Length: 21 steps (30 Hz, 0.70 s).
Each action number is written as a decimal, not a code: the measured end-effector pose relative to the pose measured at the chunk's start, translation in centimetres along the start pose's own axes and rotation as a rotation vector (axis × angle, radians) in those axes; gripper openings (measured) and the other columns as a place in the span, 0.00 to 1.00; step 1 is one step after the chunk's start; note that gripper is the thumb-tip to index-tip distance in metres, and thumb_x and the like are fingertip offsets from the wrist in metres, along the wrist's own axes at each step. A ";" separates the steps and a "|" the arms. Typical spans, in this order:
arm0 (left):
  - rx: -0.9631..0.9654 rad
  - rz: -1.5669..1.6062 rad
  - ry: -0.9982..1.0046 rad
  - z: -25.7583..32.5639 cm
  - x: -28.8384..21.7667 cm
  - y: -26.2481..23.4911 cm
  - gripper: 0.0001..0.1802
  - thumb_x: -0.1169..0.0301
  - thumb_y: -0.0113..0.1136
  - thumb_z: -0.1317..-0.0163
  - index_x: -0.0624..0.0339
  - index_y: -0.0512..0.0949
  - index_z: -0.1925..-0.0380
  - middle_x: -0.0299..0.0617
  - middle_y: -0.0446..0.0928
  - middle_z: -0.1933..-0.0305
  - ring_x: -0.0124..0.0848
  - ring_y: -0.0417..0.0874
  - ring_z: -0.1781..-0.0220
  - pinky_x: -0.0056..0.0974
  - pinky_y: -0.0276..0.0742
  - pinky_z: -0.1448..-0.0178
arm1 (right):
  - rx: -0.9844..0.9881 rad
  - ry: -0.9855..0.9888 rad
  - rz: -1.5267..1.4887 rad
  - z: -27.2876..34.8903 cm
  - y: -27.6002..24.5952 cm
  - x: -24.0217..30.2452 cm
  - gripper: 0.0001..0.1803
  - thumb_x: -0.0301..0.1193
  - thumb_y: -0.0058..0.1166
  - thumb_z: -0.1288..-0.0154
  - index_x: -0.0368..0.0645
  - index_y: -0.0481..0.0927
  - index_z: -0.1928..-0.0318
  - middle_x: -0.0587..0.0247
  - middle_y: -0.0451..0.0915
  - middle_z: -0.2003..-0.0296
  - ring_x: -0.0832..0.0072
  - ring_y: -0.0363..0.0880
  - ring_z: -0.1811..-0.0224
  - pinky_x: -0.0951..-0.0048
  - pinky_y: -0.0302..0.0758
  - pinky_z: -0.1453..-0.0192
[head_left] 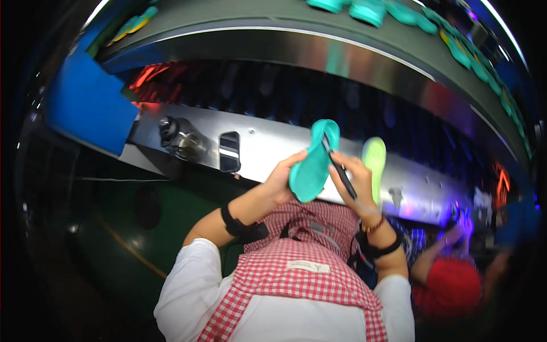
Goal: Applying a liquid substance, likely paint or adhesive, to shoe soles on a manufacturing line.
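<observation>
My left hand (283,176) is closed on the left edge of a teal shoe sole (310,174), holding it tilted up above the metal bench. The sole's hollow, rimmed side faces me. In my right hand (354,176) is a black pen-like tool (343,178), gripped between thumb and fingers. Its tip reaches into the sole near the narrow middle; what kind of tip it has is too small to tell. Just right of my right hand, a pale yellow-green sole (374,162) stands on the bench, partly hidden behind the hand.
On the metal bench (268,149) to the left are a phone (229,151) and a dark bottle (181,138). Beyond runs a conveyor belt (250,12) carrying several teal soles (367,11). A blue panel (88,102) stands far left. A person in a red cap (454,286) works at the right.
</observation>
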<state>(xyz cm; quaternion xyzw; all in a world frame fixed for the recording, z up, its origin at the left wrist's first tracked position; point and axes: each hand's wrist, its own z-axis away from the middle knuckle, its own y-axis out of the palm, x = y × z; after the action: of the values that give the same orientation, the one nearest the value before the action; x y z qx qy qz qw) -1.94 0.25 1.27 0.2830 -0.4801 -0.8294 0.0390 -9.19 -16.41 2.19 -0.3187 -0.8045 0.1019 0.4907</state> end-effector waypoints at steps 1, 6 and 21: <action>0.032 0.007 0.013 -0.4 -0.1 -0.5 0.23 0.58 0.41 0.37 0.63 0.66 0.49 0.50 0.73 0.53 0.40 0.78 0.56 0.48 0.75 0.52 | -0.001 0.008 -0.020 0.4 0.2 0.3 0.13 0.21 0.58 0.52 0.36 0.79 0.62 0.51 0.79 0.67 0.63 0.78 0.65 0.70 0.73 0.60; 0.069 -0.195 0.153 0.5 -2.4 -0.2 0.27 0.61 0.44 0.38 0.66 0.60 0.43 0.48 0.70 0.47 0.34 0.74 0.49 0.37 0.71 0.46 | 0.453 0.368 -0.562 1.4 -4.4 1.4 0.13 0.24 0.56 0.49 0.33 0.78 0.60 0.53 0.80 0.66 0.75 0.78 0.67 0.78 0.73 0.66; -0.270 -0.065 1.139 -12.1 -32.8 7.1 0.16 0.58 0.44 0.43 0.57 0.69 0.63 0.41 0.69 0.64 0.37 0.70 0.58 0.48 0.69 0.57 | -0.460 0.483 -1.264 5.8 -9.4 -4.9 0.17 0.22 0.51 0.42 0.33 0.69 0.52 0.47 0.71 0.52 0.71 0.76 0.63 0.80 0.76 0.59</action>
<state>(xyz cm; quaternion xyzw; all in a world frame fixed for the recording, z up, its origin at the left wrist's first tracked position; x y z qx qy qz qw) 30.21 -1.89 16.62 0.6911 -0.2648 -0.6013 0.3011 -16.52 -25.86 0.26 0.0994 -0.7051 -0.4477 0.5408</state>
